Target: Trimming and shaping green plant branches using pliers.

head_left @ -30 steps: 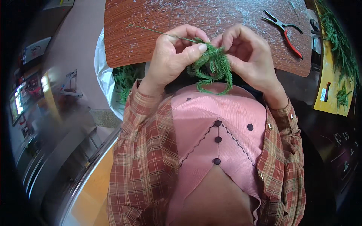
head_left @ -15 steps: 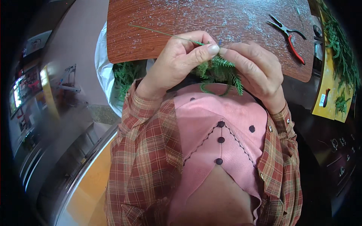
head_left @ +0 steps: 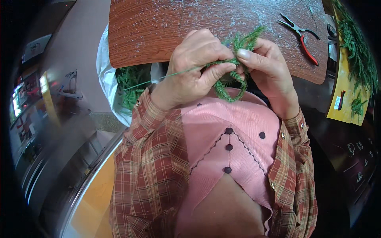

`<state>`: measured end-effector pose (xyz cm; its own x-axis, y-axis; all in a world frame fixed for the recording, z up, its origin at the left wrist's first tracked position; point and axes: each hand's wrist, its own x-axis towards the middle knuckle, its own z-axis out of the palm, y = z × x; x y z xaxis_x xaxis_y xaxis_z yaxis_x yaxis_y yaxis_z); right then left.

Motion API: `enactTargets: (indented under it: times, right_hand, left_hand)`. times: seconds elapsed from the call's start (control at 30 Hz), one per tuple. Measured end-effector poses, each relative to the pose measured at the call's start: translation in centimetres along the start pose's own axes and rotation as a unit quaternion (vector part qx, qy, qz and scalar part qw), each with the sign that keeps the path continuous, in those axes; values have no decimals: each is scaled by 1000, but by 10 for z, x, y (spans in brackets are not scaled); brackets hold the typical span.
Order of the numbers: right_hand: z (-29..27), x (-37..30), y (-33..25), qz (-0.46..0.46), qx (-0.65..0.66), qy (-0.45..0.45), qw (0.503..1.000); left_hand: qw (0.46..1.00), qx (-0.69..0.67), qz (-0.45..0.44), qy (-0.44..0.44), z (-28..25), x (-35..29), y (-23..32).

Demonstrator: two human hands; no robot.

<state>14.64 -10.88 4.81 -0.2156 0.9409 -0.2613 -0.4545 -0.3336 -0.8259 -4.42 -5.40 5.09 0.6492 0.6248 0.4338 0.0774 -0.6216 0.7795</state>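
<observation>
Between my hands, at the near edge of the table, is a feathery green artificial sprig (head_left: 229,96), bent into a loop below the fingers with a tip standing up above them. My left hand (head_left: 192,65) is closed, thumb and fingers pinching the sprig. A thin green wire (head_left: 160,77) runs from this pinch across the left hand toward the lower left. My right hand (head_left: 269,65) pinches the sprig's other side, its thumb lying on the greenery. The fingers partly hide where the strands cross.
Needle-nose pliers (head_left: 299,37) with red and black handles lie on the brown wooden table (head_left: 143,35), which is strewn with pale flecks. A white bag (head_left: 106,75) of greenery hangs at the left. More green sprigs (head_left: 357,49) lie on a yellow board (head_left: 337,107) at the right.
Both hands have turned the sprig, so its tip now points up and its loop shows. The wire's free end has swung from upper left to lower left.
</observation>
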Motion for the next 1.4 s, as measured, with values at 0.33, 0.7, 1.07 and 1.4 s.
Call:
enactTargets:
  times: [0.33, 0.7, 1.07, 1.4]
  right_hand:
    - [8, 3, 6, -61, 11, 53, 997]
    - [8, 12, -1, -575, -608, 110, 536]
    - [26, 12, -3, -476, -703, 62, 525]
    - [11, 14, 2, -410, -623, 4, 666]
  left_hand:
    - [940, -221, -243, 95, 11, -5, 16]
    - [893, -295, -275, 200, 14, -9, 8]
    - [922, -215, -274, 170, 14, -13, 8]
    - [978, -40, -96, 182, 18, -17, -3]
